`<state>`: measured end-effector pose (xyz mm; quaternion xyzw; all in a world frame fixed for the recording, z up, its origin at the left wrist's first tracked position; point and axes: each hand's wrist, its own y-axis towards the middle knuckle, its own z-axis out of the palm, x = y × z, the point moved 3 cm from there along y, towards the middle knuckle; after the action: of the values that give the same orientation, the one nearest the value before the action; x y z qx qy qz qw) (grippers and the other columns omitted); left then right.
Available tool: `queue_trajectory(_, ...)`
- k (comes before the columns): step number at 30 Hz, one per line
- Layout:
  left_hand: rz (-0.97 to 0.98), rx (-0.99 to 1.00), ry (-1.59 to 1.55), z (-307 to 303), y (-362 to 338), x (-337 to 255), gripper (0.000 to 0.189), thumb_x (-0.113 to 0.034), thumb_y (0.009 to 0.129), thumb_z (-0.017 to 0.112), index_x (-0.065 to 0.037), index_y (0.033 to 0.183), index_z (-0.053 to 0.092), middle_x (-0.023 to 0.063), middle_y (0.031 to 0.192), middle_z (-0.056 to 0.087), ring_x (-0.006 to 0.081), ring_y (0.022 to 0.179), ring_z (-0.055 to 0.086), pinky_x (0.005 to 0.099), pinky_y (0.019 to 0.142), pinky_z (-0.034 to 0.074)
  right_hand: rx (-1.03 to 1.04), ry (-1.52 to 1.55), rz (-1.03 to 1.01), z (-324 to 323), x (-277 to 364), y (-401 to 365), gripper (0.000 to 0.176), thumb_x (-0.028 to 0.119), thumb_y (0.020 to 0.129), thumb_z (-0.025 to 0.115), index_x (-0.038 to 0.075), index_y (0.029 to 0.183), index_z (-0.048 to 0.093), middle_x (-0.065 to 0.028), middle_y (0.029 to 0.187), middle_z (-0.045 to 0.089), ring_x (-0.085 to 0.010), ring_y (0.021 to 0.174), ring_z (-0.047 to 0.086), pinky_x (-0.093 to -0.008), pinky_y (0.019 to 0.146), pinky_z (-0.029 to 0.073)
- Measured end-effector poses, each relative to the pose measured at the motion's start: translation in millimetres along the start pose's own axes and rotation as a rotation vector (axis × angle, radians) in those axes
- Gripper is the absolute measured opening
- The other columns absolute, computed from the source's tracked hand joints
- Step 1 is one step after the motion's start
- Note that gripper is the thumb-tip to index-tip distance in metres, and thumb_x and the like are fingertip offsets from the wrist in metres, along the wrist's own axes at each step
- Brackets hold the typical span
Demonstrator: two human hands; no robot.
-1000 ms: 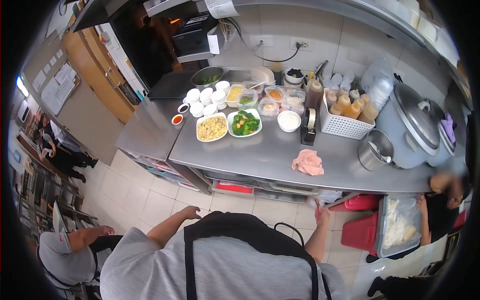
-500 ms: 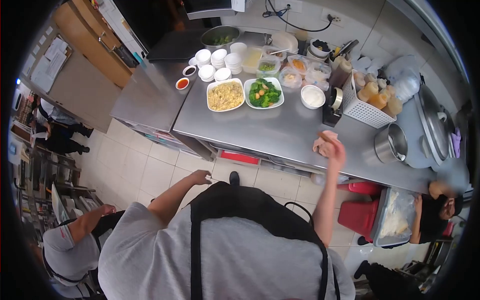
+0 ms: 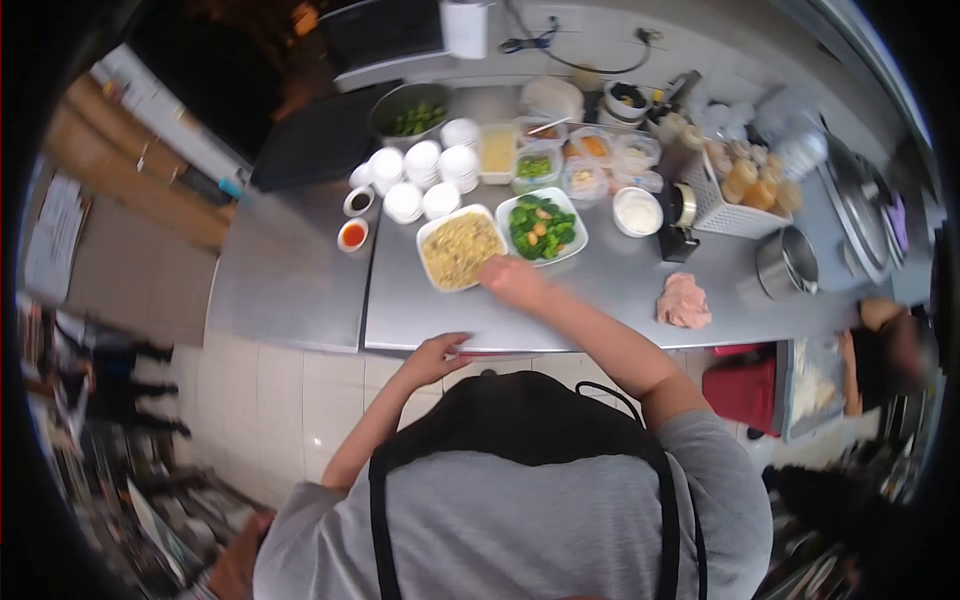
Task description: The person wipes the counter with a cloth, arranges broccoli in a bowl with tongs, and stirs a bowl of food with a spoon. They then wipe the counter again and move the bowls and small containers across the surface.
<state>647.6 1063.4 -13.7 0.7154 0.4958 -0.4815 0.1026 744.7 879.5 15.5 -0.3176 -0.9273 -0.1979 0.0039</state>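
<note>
My right hand (image 3: 515,283) reaches over the counter to the near right corner of a white square dish (image 3: 425,262) of yellow fried rice (image 3: 462,248). Its fingers are curled together at the rim; what they pinch, if anything, is hidden. To its upper right stands a white dish of broccoli (image 3: 541,226) with pale orange pieces. My left hand (image 3: 440,358) hovers at the counter's front edge, holding nothing, fingers apart. A crumpled pink cloth (image 3: 684,301) lies farther right on the steel.
Stacked white cups (image 3: 404,203), small sauce cups (image 3: 353,235) and food tubs (image 3: 538,165) stand behind the dishes. A tape dispenser (image 3: 679,225), a white bottle basket (image 3: 735,218) and a steel pot (image 3: 785,263) are at right. Another person (image 3: 880,360) stands beside a tray.
My right hand has left the pink cloth and moved left to the fried rice dish. My left hand has come up to the counter's edge, and the view has shifted.
</note>
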Motion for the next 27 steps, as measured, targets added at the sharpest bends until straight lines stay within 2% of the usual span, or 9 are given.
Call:
queue_trajectory(2, -0.017, 0.032, -0.035, -13, 8, -6, 0.048, -0.024, 0.077, 0.064, -0.004, 0.118, 0.049, 0.0131, 0.108, 0.057, 0.0227, 0.089, 0.059, 0.0317, 0.076, 0.048, 0.077, 0.003, 0.048, -7, 0, -8, 0.012, 0.012, 0.071, 0.055, 0.006, 0.081, 0.057, -0.0093, 0.080, 0.056, -0.0263, 0.080, 0.055, -0.0373, 0.070, 0.046)
queue_trajectory(5, -0.106, 0.087, -0.131, -25, 28, 18, 0.045, -0.024, 0.078, 0.063, -0.002, 0.116, 0.050, 0.0129, 0.104, 0.058, 0.0198, 0.082, 0.061, 0.0295, 0.072, 0.049, -0.032, 0.153, 0.194, -34, -3, -25, 0.017, 0.015, 0.074, 0.057, 0.007, 0.089, 0.059, -0.0101, 0.087, 0.056, -0.0276, 0.084, 0.055, -0.0392, 0.073, 0.045)
queue_trajectory(7, -0.174, 0.100, -0.188, -34, 40, 36, 0.044, -0.023, 0.079, 0.063, -0.001, 0.115, 0.050, 0.0129, 0.100, 0.059, 0.0186, 0.078, 0.062, 0.0283, 0.068, 0.050, -0.188, 0.246, 0.474, -46, -29, -59, 0.027, 0.018, 0.073, 0.062, 0.008, 0.098, 0.058, -0.0111, 0.097, 0.056, -0.0283, 0.090, 0.054, -0.0387, 0.077, 0.044)
queue_trajectory(9, -0.324, -0.087, -0.635, -47, 50, 50, 0.048, -0.021, 0.079, 0.062, 0.002, 0.117, 0.046, 0.0137, 0.093, 0.058, 0.0195, 0.075, 0.062, 0.0272, 0.065, 0.051, -0.221, 0.228, 0.730, -68, -58, -100, 0.031, 0.018, 0.073, 0.062, 0.008, 0.102, 0.058, -0.0137, 0.100, 0.057, -0.0299, 0.093, 0.054, -0.0383, 0.080, 0.043)
queue_trajectory(13, -0.292, -0.307, -0.848, -68, 66, 29, 0.061, -0.014, 0.082, 0.055, 0.002, 0.130, 0.022, 0.0170, 0.099, 0.054, 0.0236, 0.077, 0.062, 0.0322, 0.067, 0.053, -0.511, 0.360, 1.291, -97, -120, -190, 0.032, 0.025, 0.081, 0.057, 0.002, 0.104, 0.058, -0.0137, 0.095, 0.060, -0.0223, 0.078, 0.059, -0.0306, 0.070, 0.046)
queue_trajectory(14, -0.298, -0.303, -0.892, -68, 72, 32, 0.060, -0.008, 0.082, 0.050, -0.001, 0.132, 0.018, 0.0181, 0.105, 0.052, 0.0252, 0.081, 0.061, 0.0343, 0.067, 0.053, -0.627, 0.594, 1.362, -90, -140, -211, 0.036, 0.027, 0.082, 0.057, 0.001, 0.108, 0.055, -0.0120, 0.096, 0.060, -0.0194, 0.077, 0.059, -0.0294, 0.068, 0.047)
queue_trajectory(18, -0.281, -0.285, -0.935, -65, 85, 23, 0.062, 0.000, 0.077, 0.043, -0.007, 0.133, 0.019, 0.0182, 0.109, 0.052, 0.0270, 0.084, 0.061, 0.0374, 0.066, 0.054, -0.789, 1.064, 1.466, -55, -192, -235, 0.054, 0.038, 0.084, 0.054, 0.004, 0.124, 0.043, -0.0087, 0.105, 0.055, -0.0161, 0.076, 0.058, -0.0294, 0.062, 0.047)
queue_trajectory(21, -0.308, -0.347, -0.955, -65, 88, 26, 0.062, 0.003, 0.075, 0.044, -0.006, 0.132, 0.022, 0.0176, 0.107, 0.052, 0.0268, 0.080, 0.062, 0.0362, 0.064, 0.055, -0.708, 1.088, 1.481, -60, -199, -212, 0.066, 0.050, 0.082, 0.049, 0.008, 0.131, 0.035, -0.0090, 0.113, 0.051, -0.0180, 0.076, 0.058, -0.0307, 0.062, 0.047)
queue_trajectory(27, -0.269, -0.465, -0.792, -60, 92, 18, 0.059, 0.011, 0.070, 0.045, -0.004, 0.127, 0.035, 0.0144, 0.095, 0.056, 0.0247, 0.074, 0.063, 0.0314, 0.059, 0.056, -0.531, 1.076, 1.431, -69, -204, -197, 0.071, 0.060, 0.080, 0.043, 0.011, 0.130, 0.036, -0.0060, 0.119, 0.048, -0.0182, 0.082, 0.056, -0.0303, 0.069, 0.046)
